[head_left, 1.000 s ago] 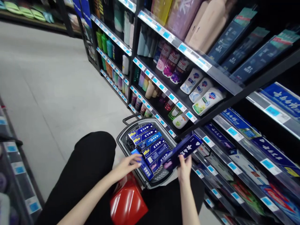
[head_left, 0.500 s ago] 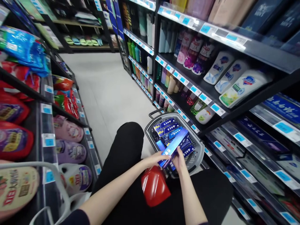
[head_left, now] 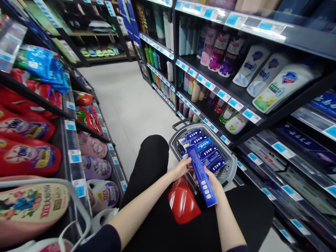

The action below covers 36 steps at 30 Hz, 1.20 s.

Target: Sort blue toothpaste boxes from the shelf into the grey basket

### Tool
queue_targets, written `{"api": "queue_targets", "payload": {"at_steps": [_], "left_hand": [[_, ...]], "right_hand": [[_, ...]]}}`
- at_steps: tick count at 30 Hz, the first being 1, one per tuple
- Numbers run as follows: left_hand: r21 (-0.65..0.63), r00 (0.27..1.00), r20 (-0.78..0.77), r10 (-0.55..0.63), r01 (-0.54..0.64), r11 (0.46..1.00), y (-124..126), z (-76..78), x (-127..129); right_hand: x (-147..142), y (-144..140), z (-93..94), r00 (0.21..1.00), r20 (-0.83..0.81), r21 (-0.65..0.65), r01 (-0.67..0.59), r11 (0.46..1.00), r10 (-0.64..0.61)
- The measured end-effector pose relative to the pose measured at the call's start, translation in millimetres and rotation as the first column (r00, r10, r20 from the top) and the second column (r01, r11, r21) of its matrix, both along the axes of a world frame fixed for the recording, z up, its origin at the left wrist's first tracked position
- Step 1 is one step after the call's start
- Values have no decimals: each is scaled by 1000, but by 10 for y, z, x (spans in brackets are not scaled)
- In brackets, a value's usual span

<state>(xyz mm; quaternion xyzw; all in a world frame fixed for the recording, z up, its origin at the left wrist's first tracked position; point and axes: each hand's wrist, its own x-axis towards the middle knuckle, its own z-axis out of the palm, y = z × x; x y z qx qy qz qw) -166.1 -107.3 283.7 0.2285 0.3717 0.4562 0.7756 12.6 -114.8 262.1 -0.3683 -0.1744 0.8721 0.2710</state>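
My right hand [head_left: 212,180] is wrapped around the lower half of a long blue toothpaste box [head_left: 201,175], which points away from me with small white pictures at its near end. At the box's upper left edge, the curled fingers of my left hand [head_left: 182,168] grip it from the side; some fingertips are hidden. Just beyond both hands stands a grey shopping basket [head_left: 232,171], its black handle at the far left. Inside lie several more blue toothpaste boxes [head_left: 208,151] in a row, labels up.
A glossy red object [head_left: 183,203] sits between my black-trousered knees. Shelves of body wash bottles [head_left: 283,87] rise on the right, with boxed goods lower down. Laundry detergent bottles [head_left: 31,155] fill the left shelves. Pale aisle floor [head_left: 120,94] runs ahead to a rack of slippers [head_left: 101,52].
The toothpaste box has been turned in my hands, from slanting right over the basket to slanting left, closer to my lap. The view has shifted slightly left.
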Motion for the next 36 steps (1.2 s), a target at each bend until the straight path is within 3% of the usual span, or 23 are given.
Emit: {"api": "queue_targets", "payload": {"at_steps": [3,6,9,13,17,22,36], "left_hand": [[-21,994,22,109,-108,994,55,95,-60],[-37,970,16,243,-243,969,76,141,-105],[-24,929,54,365,-365,931,86,147,-130],[12,902,86,422,-425,905,99,142,-142],[-85,916,68,396,-390,917,107,150,-139],[-226,953,109,281,-252,941,127,198,-140],[-271,970,57,237,-213,939,152,190,-163]], "right_hand": [[-7,-26,164,995,-43,35,-85,996,87],[86,29,327,996,-79,130,-36,991,46],[268,122,399,991,-115,198,84,977,-62],[398,217,283,943,-77,150,331,932,-323],[364,278,97,875,4,111,482,869,-485],[394,330,-5,820,82,94,559,824,-566],[427,377,-68,855,54,97,509,855,-515]]}}
